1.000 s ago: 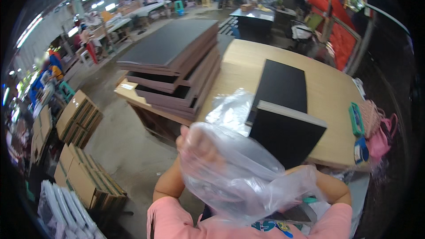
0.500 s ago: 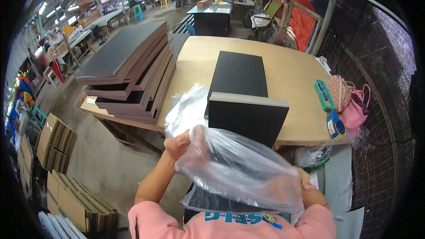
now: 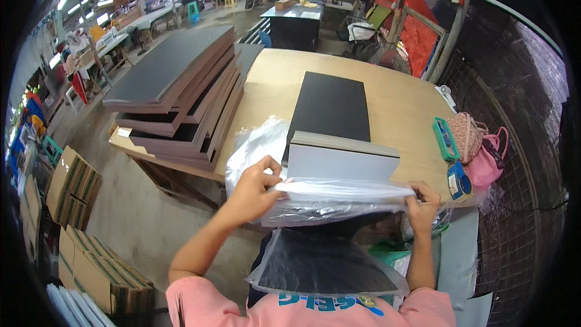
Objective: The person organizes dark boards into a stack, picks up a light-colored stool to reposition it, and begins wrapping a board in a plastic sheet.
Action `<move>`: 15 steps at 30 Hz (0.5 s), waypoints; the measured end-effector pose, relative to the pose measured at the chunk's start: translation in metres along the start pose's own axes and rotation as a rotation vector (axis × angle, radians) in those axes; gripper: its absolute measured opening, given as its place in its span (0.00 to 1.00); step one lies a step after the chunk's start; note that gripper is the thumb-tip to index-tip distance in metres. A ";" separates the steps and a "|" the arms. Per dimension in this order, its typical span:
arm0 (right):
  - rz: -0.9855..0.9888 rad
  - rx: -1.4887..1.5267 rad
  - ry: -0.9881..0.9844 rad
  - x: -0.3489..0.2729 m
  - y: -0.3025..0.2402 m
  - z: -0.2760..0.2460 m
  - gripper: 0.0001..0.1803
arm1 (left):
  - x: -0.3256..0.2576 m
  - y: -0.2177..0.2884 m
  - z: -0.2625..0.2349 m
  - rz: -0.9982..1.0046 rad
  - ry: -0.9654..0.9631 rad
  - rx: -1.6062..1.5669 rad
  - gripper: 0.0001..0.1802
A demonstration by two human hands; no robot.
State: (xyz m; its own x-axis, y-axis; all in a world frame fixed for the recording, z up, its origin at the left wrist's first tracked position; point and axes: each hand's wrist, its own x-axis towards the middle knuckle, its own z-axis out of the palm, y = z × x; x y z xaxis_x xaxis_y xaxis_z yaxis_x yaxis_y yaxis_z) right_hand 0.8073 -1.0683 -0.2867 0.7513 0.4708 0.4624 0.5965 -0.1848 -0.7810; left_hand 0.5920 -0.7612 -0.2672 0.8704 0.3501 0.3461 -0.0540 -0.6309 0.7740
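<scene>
My left hand [image 3: 251,192] pinches one end of a clear plastic bag [image 3: 339,197], and my right hand [image 3: 422,207] grips the other end. Stretched between them, the bag crosses the lower part of an upright bundle of boards at the near table edge. A pale grey face [image 3: 339,162] of that bundle shows above the plastic. Behind it, a black board [image 3: 330,106] lies flat on the table. More clear plastic [image 3: 257,145] lies beside my left hand. Below my hands, a dark sheet under clear plastic [image 3: 330,266] rests against my body.
Dark boards [image 3: 175,66] are stacked unevenly on the left of the wooden table [image 3: 399,97]. To the right sit a green tray [image 3: 446,139], a blue tape dispenser [image 3: 458,180], a woven bag [image 3: 465,133] and a pink bag [image 3: 484,166]. Folded cartons [image 3: 100,272] stand on the floor at left.
The loosely bunched plastic is now drawn into a straight band between my hands. My right hand has risen. The upright bundle's near side, black before, now shows pale grey.
</scene>
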 end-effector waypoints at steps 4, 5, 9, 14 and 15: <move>0.669 0.903 -0.537 -0.020 0.019 -0.020 0.08 | -0.009 -0.046 0.007 -0.667 -0.461 -1.007 0.11; 0.714 0.885 -0.536 -0.033 0.029 -0.014 0.09 | -0.016 -0.055 0.009 -0.748 -0.505 -1.109 0.12; 0.779 1.095 -0.501 -0.101 0.088 0.012 0.10 | -0.081 -0.180 0.045 -0.865 -0.741 -1.533 0.16; 0.985 0.809 -0.573 -0.161 0.160 0.029 0.06 | -0.139 -0.254 0.117 -1.035 -0.676 -1.550 0.10; 0.906 0.782 -0.593 -0.171 0.176 0.036 0.07 | -0.150 -0.276 0.132 -1.096 -0.594 -1.455 0.10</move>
State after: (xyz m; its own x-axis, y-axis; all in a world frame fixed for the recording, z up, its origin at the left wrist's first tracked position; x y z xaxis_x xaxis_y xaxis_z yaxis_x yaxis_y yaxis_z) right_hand 0.7733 -1.1504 -0.5183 0.4392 0.7836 -0.4395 -0.5117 -0.1839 -0.8393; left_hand 0.5407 -0.7309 -0.6022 0.8166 -0.3121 -0.4855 0.5205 0.7617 0.3859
